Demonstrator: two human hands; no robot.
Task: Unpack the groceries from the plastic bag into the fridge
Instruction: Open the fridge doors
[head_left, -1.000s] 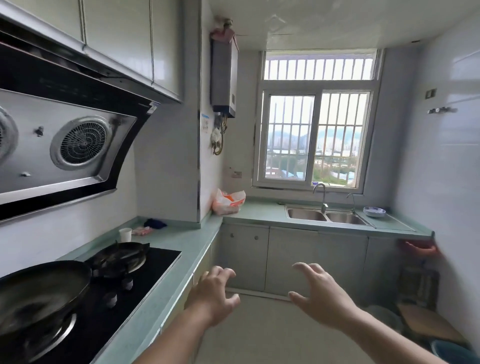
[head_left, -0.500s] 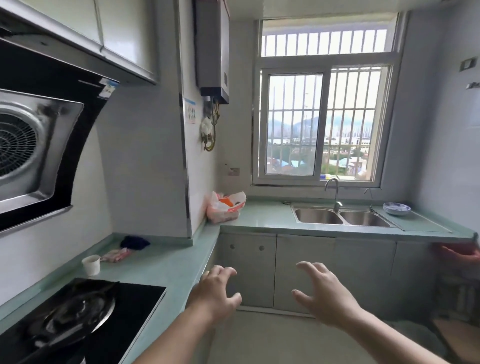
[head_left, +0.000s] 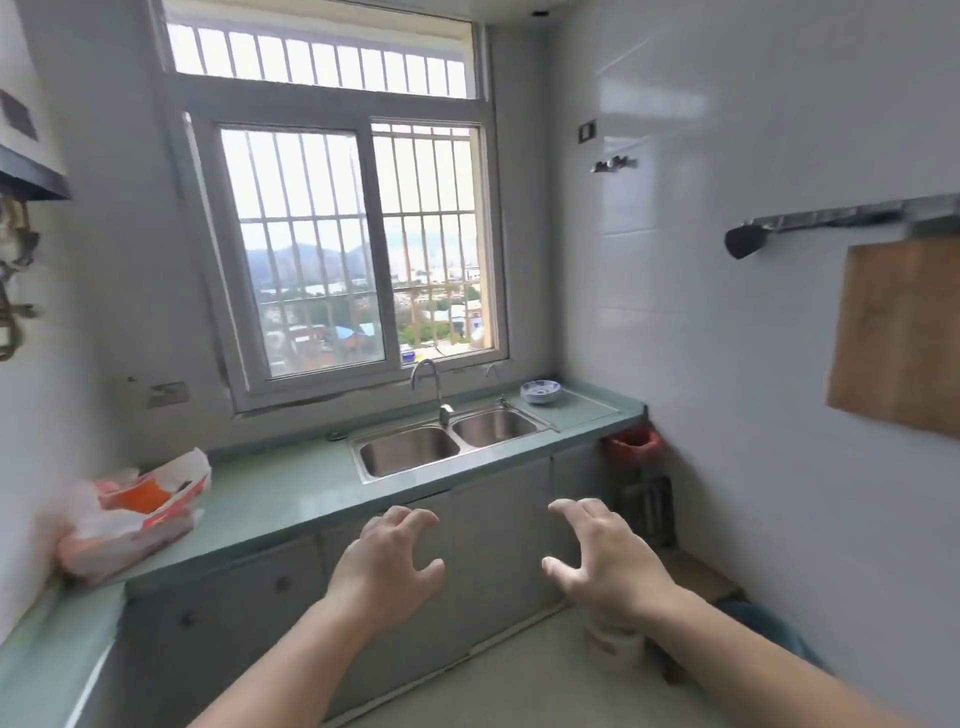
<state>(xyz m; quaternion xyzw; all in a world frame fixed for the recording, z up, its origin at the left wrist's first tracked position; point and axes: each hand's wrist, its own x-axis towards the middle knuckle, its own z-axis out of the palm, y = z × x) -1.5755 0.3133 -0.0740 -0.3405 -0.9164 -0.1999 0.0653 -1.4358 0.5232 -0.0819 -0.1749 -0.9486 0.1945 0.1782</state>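
Note:
A white and orange plastic bag (head_left: 135, 512) with groceries lies on the green counter (head_left: 291, 493) in the left corner, against the wall. My left hand (head_left: 387, 564) and my right hand (head_left: 602, 556) are raised in front of me, fingers loosely curled and empty, over the cabinet fronts below the sink. Both hands are well to the right of the bag and apart from it. No fridge is in view.
A double steel sink (head_left: 447, 439) with a tap sits under the barred window. Stacked bowls (head_left: 540, 391) stand on the drainer at right. A wooden cutting board (head_left: 898, 332) hangs on the right wall. A red bin (head_left: 631, 444) and containers stand on the floor at right.
The view has swung right and moved closer to the sink; the stove and hood have left the frame. The bag now lies at the left. Both hands stay raised and empty.

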